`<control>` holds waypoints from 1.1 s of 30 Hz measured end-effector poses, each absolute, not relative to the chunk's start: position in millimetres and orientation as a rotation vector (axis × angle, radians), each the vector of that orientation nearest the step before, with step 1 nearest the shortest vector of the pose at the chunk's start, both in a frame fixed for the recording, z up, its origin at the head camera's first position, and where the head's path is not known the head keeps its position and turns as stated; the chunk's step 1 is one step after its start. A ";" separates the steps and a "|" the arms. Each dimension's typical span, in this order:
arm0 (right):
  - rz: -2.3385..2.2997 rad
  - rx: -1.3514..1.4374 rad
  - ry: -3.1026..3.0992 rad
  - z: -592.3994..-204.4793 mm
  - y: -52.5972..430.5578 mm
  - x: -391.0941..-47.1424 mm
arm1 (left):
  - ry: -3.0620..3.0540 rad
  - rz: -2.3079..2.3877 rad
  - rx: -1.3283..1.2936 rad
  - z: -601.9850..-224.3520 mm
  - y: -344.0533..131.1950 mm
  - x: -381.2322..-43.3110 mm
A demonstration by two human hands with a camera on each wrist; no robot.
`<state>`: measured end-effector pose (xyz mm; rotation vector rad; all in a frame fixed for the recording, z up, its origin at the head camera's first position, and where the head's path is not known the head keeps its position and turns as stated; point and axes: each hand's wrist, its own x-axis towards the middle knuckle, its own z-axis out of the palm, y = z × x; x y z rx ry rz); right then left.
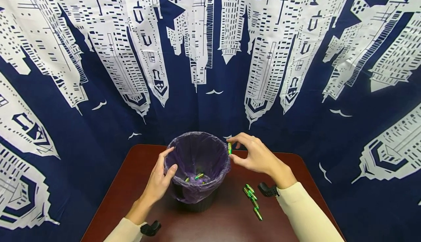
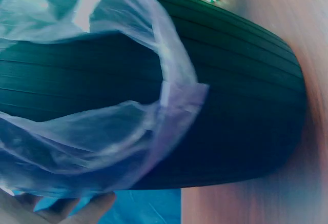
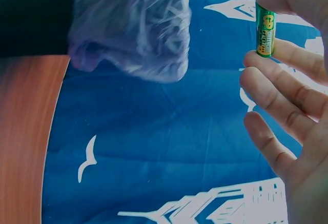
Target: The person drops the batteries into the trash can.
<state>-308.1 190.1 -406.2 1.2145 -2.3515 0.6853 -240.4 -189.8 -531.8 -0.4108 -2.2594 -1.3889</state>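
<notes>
Curtain (image 1: 204, 106), navy with a white skyline print, backs a reddish-brown table (image 1: 128, 180). On the table stands a dark ribbed wastebasket (image 2: 246, 96), upright, its purple plastic liner (image 1: 197, 194) folded over the rim. The left hand (image 1: 156, 181) rests at the rim, thumb and forefinger apart; whether they clamp it cannot be told. The right hand (image 1: 258, 158) pinches one green GP battery (image 3: 265, 32) end to end between thumb and fingertips, the little finger free, just beside the liner's right edge. Loose batteries (image 1: 251, 195) lie clustered right of the wastebasket; a few more (image 1: 199, 176) lie inside. The step in hand appears to be transfer of a single cell; the next move would call for bringing it over the opening and parting the pinch.
</notes>
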 end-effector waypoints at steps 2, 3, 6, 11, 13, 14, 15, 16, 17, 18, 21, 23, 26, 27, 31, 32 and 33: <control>0.687 1.229 -2.364 -401.7 183.5 -309.3 | -2.288 -1.369 -0.380 -527.3 -189.4 -238.1; 0.690 1.233 -2.376 -400.0 180.5 -310.0 | -2.300 -1.360 -0.369 -524.8 -188.9 -237.2; 0.700 1.241 -2.408 -396.5 171.4 -313.7 | -2.334 -1.340 -0.332 -517.0 -187.3 -236.0; 0.711 1.276 -2.439 -391.8 155.4 -320.6 | -2.446 -1.295 -0.211 -499.4 -182.1 -236.7; 0.712 1.297 -2.441 -389.5 149.1 -323.4 | -2.496 -1.291 -0.147 -492.7 -179.1 -238.2; 0.716 1.307 -2.440 -388.5 146.2 -324.9 | -2.518 -1.292 -0.119 -489.8 -177.5 -239.2; 0.721 1.316 -2.441 -387.5 143.5 -326.4 | -2.541 -1.295 -0.092 -487.4 -175.7 -240.3; 0.724 1.318 -2.449 -385.7 140.6 -327.3 | -2.556 -1.294 -0.070 -485.0 -173.8 -241.2; 0.729 1.323 -2.454 -384.6 138.1 -328.6 | -2.571 -1.299 -0.049 -483.6 -171.9 -242.3; 0.735 1.327 -2.463 -383.3 135.6 -329.8 | -2.583 -1.307 -0.032 -482.2 -170.3 -243.2; 0.736 1.328 -2.487 -379.8 127.5 -333.4 | -2.611 -1.326 -0.001 -479.4 -168.0 -244.4; 0.736 1.327 -2.502 -378.3 122.5 -335.6 | -2.625 -1.342 0.008 -478.9 -168.2 -244.8; 0.737 1.320 -2.528 -377.4 115.0 -338.3 | -2.650 -1.338 0.006 -478.0 -168.9 -244.8; 0.739 1.316 -2.539 -377.4 112.7 -339.0 | -2.659 -1.333 0.007 -477.8 -169.2 -244.7; 0.734 1.316 -2.570 -378.1 103.7 -341.0 | -2.681 -1.325 0.023 -477.0 -169.6 -243.8; 0.735 1.319 -2.573 -378.5 101.8 -341.6 | -2.683 -1.326 0.028 -476.7 -169.5 -243.4; 0.735 1.320 -2.574 -378.7 99.9 -342.2 | -2.685 -1.325 0.030 -476.5 -169.5 -243.2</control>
